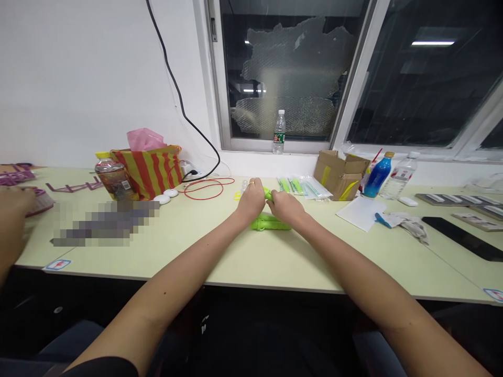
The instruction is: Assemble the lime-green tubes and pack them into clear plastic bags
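Observation:
Both of my hands meet over the middle of the pale table (251,267). My left hand (252,199) is closed around the left part of a small bright green item (269,196), and my right hand (287,207) grips its right part; the fingers cover most of it. Just below them a larger green bundle (271,224) lies on the table. Behind my hands are a few yellow loops (237,196) and clear plastic bags (310,187) with green pieces inside.
On the left are a striped bag (155,173), a drink bottle (117,178), a red cable (204,189) and another person's hand (13,220). To the right stand a cardboard box (340,175), a blue bottle (377,175), a cloth (411,225) and a black phone-like slab (463,239).

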The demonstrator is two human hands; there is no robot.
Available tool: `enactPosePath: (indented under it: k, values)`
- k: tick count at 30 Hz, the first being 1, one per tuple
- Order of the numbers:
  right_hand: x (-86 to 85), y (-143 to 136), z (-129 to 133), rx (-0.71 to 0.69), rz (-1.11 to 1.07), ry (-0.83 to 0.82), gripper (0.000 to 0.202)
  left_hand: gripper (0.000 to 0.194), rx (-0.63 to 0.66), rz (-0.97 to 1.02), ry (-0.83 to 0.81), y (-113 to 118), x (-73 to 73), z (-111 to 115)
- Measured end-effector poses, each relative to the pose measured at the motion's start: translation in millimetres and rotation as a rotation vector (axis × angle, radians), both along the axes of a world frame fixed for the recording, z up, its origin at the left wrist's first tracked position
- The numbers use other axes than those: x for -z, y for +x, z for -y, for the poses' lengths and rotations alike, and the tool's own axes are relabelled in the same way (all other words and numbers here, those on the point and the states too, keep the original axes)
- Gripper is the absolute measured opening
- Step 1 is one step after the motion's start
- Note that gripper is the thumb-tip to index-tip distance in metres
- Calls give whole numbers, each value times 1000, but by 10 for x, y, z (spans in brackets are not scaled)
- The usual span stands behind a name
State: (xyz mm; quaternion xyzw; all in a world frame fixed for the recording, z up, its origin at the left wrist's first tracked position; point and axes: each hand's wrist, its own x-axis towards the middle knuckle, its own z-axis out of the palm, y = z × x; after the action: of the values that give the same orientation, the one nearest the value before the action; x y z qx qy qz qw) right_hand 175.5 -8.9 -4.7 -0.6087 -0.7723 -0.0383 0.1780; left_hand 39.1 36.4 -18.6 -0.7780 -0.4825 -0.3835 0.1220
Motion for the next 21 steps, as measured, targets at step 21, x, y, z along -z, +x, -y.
enactPosePath:
  k: [21]
  values:
    - [121, 366, -120, -73, -108, 155, 16, 9, 273, 840, -341, -596, -53, -276]
